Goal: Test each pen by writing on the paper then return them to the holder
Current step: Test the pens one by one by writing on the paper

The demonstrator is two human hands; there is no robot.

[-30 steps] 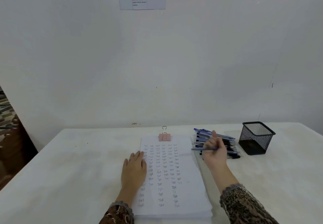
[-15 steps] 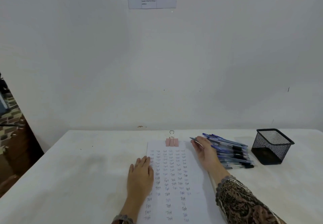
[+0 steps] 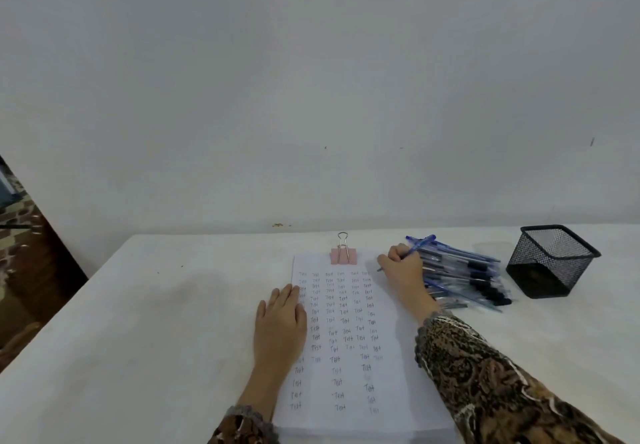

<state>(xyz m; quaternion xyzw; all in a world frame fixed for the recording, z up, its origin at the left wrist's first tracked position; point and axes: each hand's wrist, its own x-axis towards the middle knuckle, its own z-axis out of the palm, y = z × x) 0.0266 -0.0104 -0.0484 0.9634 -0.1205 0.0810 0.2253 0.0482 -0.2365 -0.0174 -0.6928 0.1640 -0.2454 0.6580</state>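
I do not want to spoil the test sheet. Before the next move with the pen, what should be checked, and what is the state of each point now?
1. Right hand pinches the blue pen in a writing grip: ok.
2. Left hand rests flat on the paper: ok.
3. Binder clip clamps the paper's top edge: ok.
4. Pen tip exposed and touching the paper: cannot tell.
5. Mesh holder stands upright, mouth open, beside the pile of pens: ok.

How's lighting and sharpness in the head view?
Head view: soft, even light, no glare; faint shadow left of the holder; writing on the paper is soft, barely legible; the pen in the right hand is slightly blurred.
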